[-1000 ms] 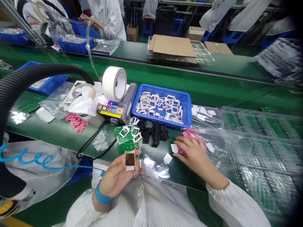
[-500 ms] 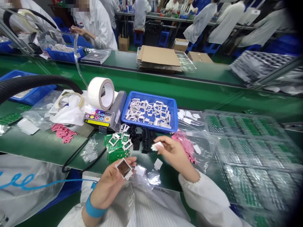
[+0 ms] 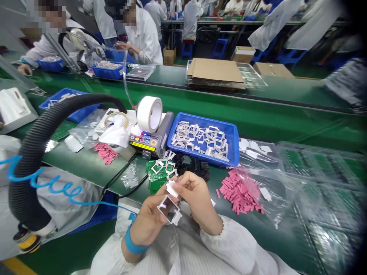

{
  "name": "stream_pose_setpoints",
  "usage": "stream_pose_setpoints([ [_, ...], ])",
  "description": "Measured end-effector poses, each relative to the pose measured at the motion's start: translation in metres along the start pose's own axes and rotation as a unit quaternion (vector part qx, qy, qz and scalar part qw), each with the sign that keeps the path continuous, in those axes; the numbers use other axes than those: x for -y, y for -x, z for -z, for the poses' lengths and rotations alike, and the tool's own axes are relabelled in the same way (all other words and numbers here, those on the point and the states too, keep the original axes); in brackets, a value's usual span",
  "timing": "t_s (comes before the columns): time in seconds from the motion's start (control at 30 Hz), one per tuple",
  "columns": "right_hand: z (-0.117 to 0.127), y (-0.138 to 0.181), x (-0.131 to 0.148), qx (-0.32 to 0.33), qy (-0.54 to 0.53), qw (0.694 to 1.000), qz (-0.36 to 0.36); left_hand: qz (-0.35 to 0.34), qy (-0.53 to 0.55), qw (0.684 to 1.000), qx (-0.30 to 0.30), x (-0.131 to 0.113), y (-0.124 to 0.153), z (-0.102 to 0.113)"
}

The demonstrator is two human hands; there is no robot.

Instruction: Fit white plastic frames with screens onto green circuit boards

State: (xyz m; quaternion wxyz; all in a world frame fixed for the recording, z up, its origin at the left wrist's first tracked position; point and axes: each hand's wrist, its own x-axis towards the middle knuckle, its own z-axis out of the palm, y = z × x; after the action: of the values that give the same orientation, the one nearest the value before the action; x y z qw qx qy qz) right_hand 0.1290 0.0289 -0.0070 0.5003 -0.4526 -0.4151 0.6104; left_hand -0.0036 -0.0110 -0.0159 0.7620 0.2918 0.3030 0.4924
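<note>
My left hand (image 3: 147,225), with a blue wrist strap (image 3: 134,240), grips a small display screen in a white frame (image 3: 169,209) by its edge. The screen's dark glossy face points up and catches a purple reflection. Close above it, my right hand (image 3: 196,194) pinches a small white sheet (image 3: 172,189) between thumb and fingers. I cannot tell whether the sheet touches the screen. Just beyond the hands lie green circuit boards (image 3: 155,185) with several loose white frames (image 3: 159,167) on top, beside a cluster of black parts (image 3: 189,165).
A blue tray (image 3: 235,147) of white frames stands behind. Left of it is a tape dispenser (image 3: 149,147) bearing a white tape roll (image 3: 145,114). Pink strips (image 3: 241,191) and clear trays (image 3: 312,179) lie right. A black hose (image 3: 28,168) arches at left. Co-workers sit across the bench.
My right hand has moved left with the white sheet, from above the bench to the framed screen in my left hand. The camera view has turned right-to-left, so the bench appears shifted right.
</note>
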Motion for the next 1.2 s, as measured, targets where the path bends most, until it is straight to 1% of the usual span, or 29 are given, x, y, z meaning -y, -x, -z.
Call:
stream_pose_setpoints([
  [0.07,0.002,0.001,0.004,-0.006,0.028,0.999,0.016,-0.001,0.008,1.000,-0.003,-0.003,0.000,-0.002],
  [0.1,0.004,0.001,0.007,-0.013,0.062,0.997,0.042,0.003,0.014,1.000,-0.004,-0.004,0.001,-0.002],
  [0.13,0.006,0.002,0.010,-0.019,0.111,0.990,0.080,0.011,0.021,1.000,0.000,-0.005,0.001,-0.002],
  [0.2,0.011,0.003,0.019,-0.005,0.227,0.959,0.169,0.025,0.031,0.999,0.014,-0.008,0.001,-0.003],
  [0.27,0.016,0.004,0.027,0.059,0.313,0.917,0.240,0.028,0.040,0.999,0.023,-0.009,0.002,-0.002],
  [0.33,0.020,0.005,0.034,0.148,0.345,0.884,0.278,0.031,0.055,0.998,0.023,-0.010,0.002,-0.001],
  [0.4,0.022,0.004,0.036,0.213,0.373,0.848,0.310,0.043,0.065,0.997,0.020,-0.011,0.002,0.000],
  [0.43,0.023,0.003,0.036,0.228,0.387,0.833,0.323,0.051,0.062,0.997,0.020,-0.011,0.002,0.000],
  [0.5,0.023,0.001,0.035,0.227,0.407,0.817,0.341,0.066,0.046,0.997,0.016,-0.012,0.003,-0.001],
  [0.53,0.023,-0.001,0.034,0.223,0.410,0.816,0.342,0.069,0.040,0.997,0.013,-0.013,0.003,-0.001],
  [0.6,0.024,-0.002,0.033,0.221,0.392,0.828,0.335,0.072,0.049,0.996,0.011,-0.015,0.003,-0.001],
  [0.67,0.025,-0.002,0.032,0.230,0.344,0.856,0.309,0.076,0.083,0.994,0.015,-0.015,0.003,-0.001],
  [0.77,0.026,0.001,0.027,0.234,0.217,0.913,0.255,0.083,0.141,0.986,0.036,-0.014,0.002,0.001],
  [0.8,0.026,0.002,0.024,0.240,0.172,0.926,0.236,0.087,0.159,0.982,0.048,-0.013,0.002,0.001],
  [0.87,0.025,0.006,0.016,0.260,0.092,0.939,0.206,0.098,0.189,0.973,0.088,-0.011,0.002,0.002],
  [0.97,0.022,0.010,0.009,0.285,0.030,0.942,0.177,0.105,0.196,0.967,0.125,-0.010,0.003,0.001],
  [1.03,0.020,0.012,0.010,0.292,0.022,0.942,0.163,0.100,0.175,0.973,0.117,-0.012,0.004,-0.001],
  [1.07,0.019,0.013,0.013,0.286,0.036,0.944,0.159,0.095,0.158,0.977,0.110,-0.013,0.004,-0.002],
  [1.13,0.016,0.014,0.021,0.241,0.117,0.950,0.162,0.076,0.124,0.985,0.098,-0.016,0.005,-0.003],
  [1.2,0.012,0.015,0.028,0.167,0.233,0.940,0.183,0.058,0.087,0.991,0.080,-0.017,0.005,-0.003],
])
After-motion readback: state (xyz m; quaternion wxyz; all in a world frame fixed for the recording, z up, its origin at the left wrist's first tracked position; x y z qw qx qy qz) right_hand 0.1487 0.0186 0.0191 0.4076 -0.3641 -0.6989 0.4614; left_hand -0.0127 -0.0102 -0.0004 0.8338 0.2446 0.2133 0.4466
